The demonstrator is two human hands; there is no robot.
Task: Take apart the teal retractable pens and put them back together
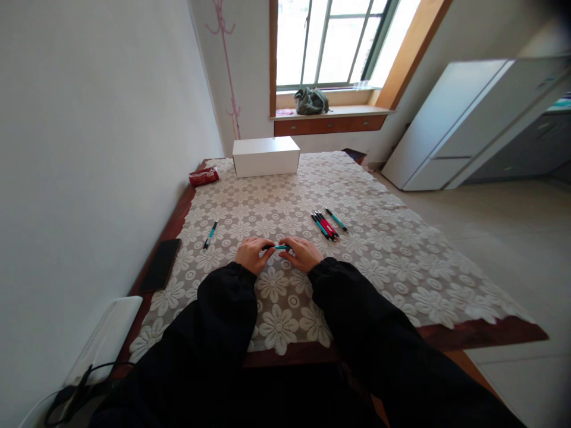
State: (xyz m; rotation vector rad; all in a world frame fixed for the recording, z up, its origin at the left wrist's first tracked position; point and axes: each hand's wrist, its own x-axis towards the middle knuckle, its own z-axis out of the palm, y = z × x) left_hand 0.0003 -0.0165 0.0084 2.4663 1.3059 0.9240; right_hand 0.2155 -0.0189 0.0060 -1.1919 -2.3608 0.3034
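Observation:
Between my two hands a teal and black pen (281, 247) lies level, just over the lace tablecloth. My left hand (253, 254) pinches its black end with thumb and fingers. At the teal end, my right hand (303, 253) has its fingers closed on the pen too. To the right is a small group of teal and red pens (325, 226) side by side, with one more teal pen (336, 219) slightly apart from them. Another teal pen (210, 234) lies alone off to the left of my left hand.
A white box (266, 160) stands at the table's far end, beside a red packet (204, 176). Along the left edge lie a dark phone-like slab (160, 265) and a white device (107, 333) with black cables. The lace tablecloth (279, 327) covers the dark red tabletop.

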